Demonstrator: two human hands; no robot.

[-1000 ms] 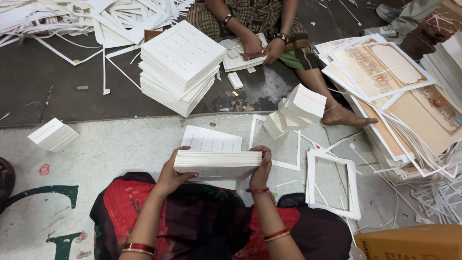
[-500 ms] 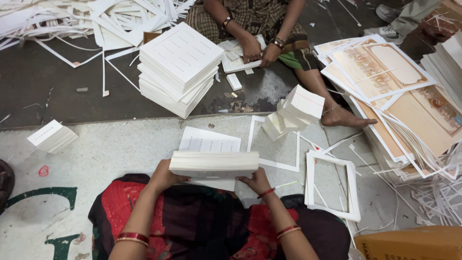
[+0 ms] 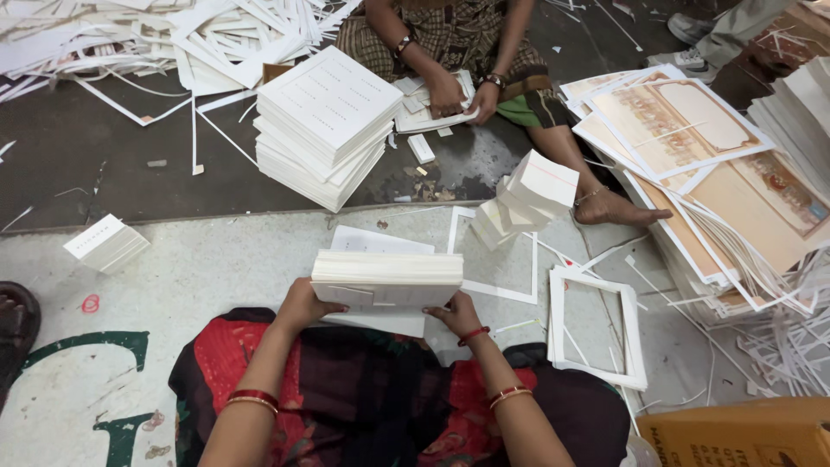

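Over the lap, both hands grip a thick paper stack (image 3: 386, 278): left hand (image 3: 302, 304) at nine o'clock, right hand (image 3: 456, 314) at four, fingers curled against its edges.

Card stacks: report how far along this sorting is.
Done: a tall stack of white cards and two smaller piles stand on the floor. In hand: the left hand and right hand grip a thick card bundle. Left: printed sheets remain uncut at right.
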